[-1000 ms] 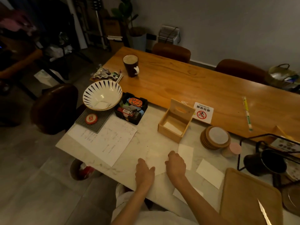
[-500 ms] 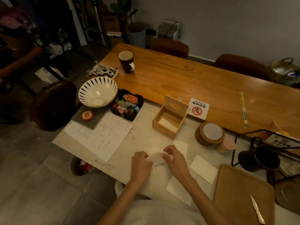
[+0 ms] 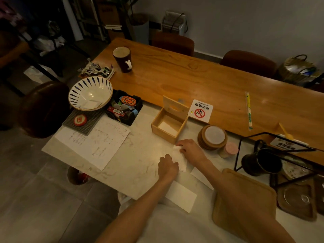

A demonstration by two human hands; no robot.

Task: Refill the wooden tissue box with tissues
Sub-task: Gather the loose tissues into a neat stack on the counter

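both hands [image 3: 191, 151] pinch thin tissue [image 3: 179, 159]

Dim warm light, room mostly in shadow. Grey wall [image 3: 245, 23] behind, dark baseboard along bottom. Grey tile floor [image 3: 35, 199] at left. Long wooden counter [image 3: 175, 79] butts against pale marble counter [image 3: 133, 165] nearer camera. Two brown chairs on far side: one [image 3: 172, 43] by wall, other [image 3: 249, 63] further right. Round dark brown stool [image 3: 43, 107] at left, beside marble corner. Potted plant [image 3: 138, 23] + cardboard boxes [image 3: 108, 13] in far corner. Woven basket [image 3: 298, 69] at right, on floor w/ contents unclear.
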